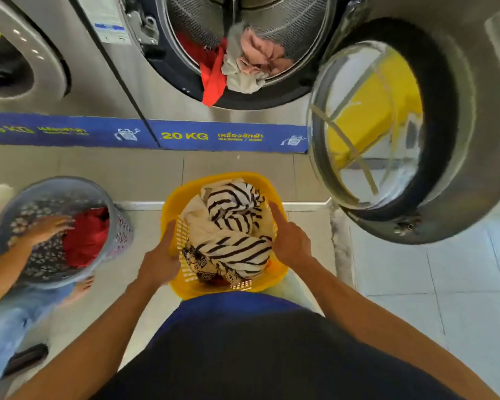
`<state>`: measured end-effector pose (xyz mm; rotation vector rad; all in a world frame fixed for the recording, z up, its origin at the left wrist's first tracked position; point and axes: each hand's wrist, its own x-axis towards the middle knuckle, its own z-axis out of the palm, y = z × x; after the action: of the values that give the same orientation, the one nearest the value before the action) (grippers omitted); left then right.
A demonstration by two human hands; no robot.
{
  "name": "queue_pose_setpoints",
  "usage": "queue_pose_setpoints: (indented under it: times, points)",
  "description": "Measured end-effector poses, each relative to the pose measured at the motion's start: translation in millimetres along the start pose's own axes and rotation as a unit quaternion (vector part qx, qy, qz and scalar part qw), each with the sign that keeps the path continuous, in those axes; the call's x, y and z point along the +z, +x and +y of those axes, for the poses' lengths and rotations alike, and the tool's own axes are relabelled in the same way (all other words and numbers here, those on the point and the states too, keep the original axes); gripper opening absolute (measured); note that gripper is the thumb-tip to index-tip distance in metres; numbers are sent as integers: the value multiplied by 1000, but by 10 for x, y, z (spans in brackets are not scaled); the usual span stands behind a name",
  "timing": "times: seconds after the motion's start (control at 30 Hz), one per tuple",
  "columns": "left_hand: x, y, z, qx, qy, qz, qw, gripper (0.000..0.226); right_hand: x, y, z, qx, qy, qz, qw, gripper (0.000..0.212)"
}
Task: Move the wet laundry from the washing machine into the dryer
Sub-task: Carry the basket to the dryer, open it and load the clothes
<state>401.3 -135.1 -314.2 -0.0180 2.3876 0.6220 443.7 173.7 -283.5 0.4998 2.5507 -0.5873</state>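
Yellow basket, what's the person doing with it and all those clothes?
The person holds the yellow basket with the left hand and right hand on its sides. It is full of laundry, with a striped cloth on top. The washer ahead has its door open, and more clothes hang out of it. Beside them, another person's hand reaches into a grey basket.

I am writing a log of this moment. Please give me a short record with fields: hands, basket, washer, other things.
left hand: grips the left rim of the yellow plastic basket
right hand: grips its right rim
basket contents: black-and-white striped cloth, cream cloth
round washer door: open, swung right
washer drum: red garment hangs over the lip; pink and grey clothes behind
beside: grey mesh basket, another person's hand inside
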Motion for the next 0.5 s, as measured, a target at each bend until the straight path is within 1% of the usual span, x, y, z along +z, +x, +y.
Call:
queue_pose_setpoints:
  times: [0.03,0.1,0.13,0.3,0.5]
  points:
    - [-6,0,-29,1,10,-2,1000,87,45,-46,-6,7,0,-5,1000,87]
    - [-17,-59,148,46,47,-20,998,88,40,-407,148,58,22,24,998,88]
    - [-47,-70,157,40,51,-25,998,89,99,-447,154,59,29,21,998,88]
    - [21,-228,657,80,128,-60,987,92,185,-1006,552,127,87,65,986,79]
    - [537,-613,1241,139,201,-72,967,79,407,-1829,1190,205,183,88,957,87]
